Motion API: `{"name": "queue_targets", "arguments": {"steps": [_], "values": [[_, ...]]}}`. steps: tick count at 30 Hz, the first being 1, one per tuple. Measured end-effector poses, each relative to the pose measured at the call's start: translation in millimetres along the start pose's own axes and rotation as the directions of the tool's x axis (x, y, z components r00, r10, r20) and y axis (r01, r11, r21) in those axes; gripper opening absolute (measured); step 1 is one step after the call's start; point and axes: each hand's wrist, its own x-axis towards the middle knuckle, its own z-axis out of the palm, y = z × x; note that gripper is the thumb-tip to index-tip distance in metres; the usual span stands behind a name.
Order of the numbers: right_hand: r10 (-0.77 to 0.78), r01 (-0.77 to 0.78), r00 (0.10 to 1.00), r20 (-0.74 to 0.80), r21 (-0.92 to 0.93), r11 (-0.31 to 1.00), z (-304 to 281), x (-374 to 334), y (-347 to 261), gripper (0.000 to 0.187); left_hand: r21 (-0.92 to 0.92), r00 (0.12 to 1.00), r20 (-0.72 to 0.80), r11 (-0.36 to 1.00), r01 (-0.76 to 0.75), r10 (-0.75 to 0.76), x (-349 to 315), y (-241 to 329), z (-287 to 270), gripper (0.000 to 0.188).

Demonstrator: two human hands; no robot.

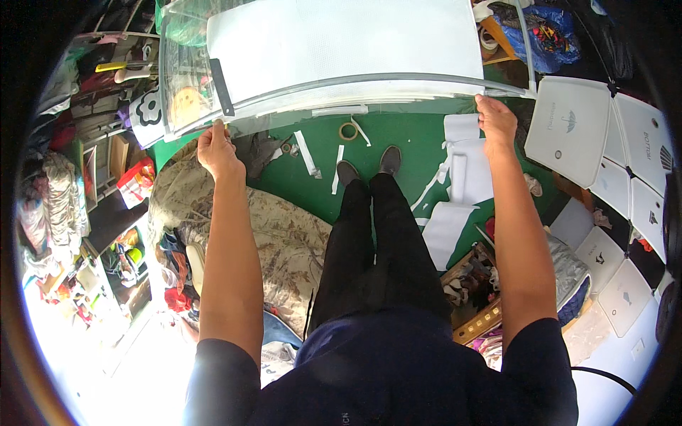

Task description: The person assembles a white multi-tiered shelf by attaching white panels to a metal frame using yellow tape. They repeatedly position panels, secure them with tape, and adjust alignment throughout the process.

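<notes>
Green floor (323, 202) underlies a cluttered work area; the wearer stands facing a bench (398, 76). Nearest, low on the right, lies a crate (477, 323) of small items; on the left, a camouflage cloth (284, 234) is spread in folds. Both restrict sidestepping. White scraps (472, 170) and narrow strips lie beside the shoes (390, 160), with a tape roll (348, 130) just ahead. Hazard: a foot placed on a loose scrap may slip; a foot caught in the cloth may cause a stumble.

Left hand (222, 150): fingers pinched on the left end of a clear sheet (284, 119). Right hand (497, 121): fingers pinched near its right end. The clear sheet runs between the hands along the near edge of the bench; its stiffness cannot be determined. Hazard: unequal pull may skew or crease it; a weak pinch may let one end drop.

Just beyond the left hand, a black bar (222, 85) lies close to the edge and may snag or be knocked off. A white sheet (348, 42) covers most of the bench and may shift if dragged. White panels (568, 145) hang beside the right hand, limiting outward travel. Beyond them sits a blue bag (522, 50).
</notes>
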Motion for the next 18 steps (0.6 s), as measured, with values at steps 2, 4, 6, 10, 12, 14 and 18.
{"name": "queue_targets", "arguments": {"steps": [2, 4, 6, 10, 12, 14, 18], "values": [[0.038, -0.038, 0.999, -0.006, -0.01, 0.999, 1, 0, -5, 0.026, -0.017, 1.0, -0.009, 1.0, 0.018, -0.018, 3, -3, 0, 0.021], [0.072, -0.072, 0.997, -0.007, -0.004, 0.997, 2, -1, -8, 0.026, -0.026, 0.999, -0.018, 0.999, 0.034, -0.034, 3, -5, 1, 0.021], [0.101, -0.101, 0.995, 0.001, 0.019, 0.995, 2, -1, -10, 0.027, -0.027, 0.998, -0.029, 0.999, 0.046, -0.047, 1, -4, 2, 0.02], [0.156, -0.154, 0.987, -0.031, 0.046, 0.987, 1, 8, 1, 0.036, -0.096, 0.999, -0.027, 0.995, 0.04, -0.042, 4, -9, 2, 0.019], [0.142, -0.141, 0.99, -0.022, 0.061, 0.988, 3, 5, 1, 0.033, -0.038, 0.997, -0.057, 0.998, 0.044, -0.046, 4, -9, 2, 0.019], [0.13, -0.128, 0.991, -0.019, 0.082, 0.988, 3, 5, 2, 0.029, -0.021, 0.998, -0.053, 0.999, 0.041, -0.042, 1, -7, 4, 0.019], [0.135, -0.133, 0.991, -0.004, 0.134, 0.982, 7, 3, 2, 0.026, 0.014, 0.997, -0.06, 0.999, 0.04, -0.039, -1, -3, 4, 0.02]]}}
